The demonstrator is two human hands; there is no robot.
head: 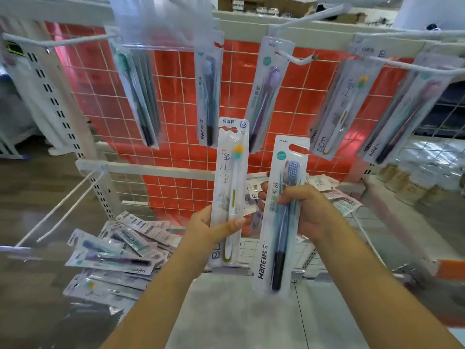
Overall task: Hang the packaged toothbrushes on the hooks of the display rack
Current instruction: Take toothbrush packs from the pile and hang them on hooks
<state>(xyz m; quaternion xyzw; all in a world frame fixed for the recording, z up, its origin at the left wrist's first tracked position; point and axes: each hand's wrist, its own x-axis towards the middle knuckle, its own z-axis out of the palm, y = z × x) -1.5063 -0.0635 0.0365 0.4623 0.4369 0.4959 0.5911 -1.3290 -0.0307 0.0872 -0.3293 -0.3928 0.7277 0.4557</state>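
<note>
1. Red backing shows through the white wire grid of the display rack [176,96], with white hooks [297,60] jutting out from its top rail.
2. Several packaged toothbrushes already hang on the upper hooks: a green-headed pack [137,96], a blue one [208,96], a purple one [266,96], a yellow-tipped one [344,107] and a pink one [407,112].
3. Left hand [214,230] grips the white toothbrush pack [230,187] upright in front of the rack, thumb pressed across its front, fingers behind.
4. Right hand [309,210] is curled round the blue toothbrush pack [281,215], holding it upright just beside the white one; its hanging slot sits below the hooks.
5. Loose packs lie in a pile [118,253] on the lower shelf at the left, and more packs [337,197] lie behind the right hand.
6. Two bare long hooks [68,207] stick out from the lower rail at the left.
</note>
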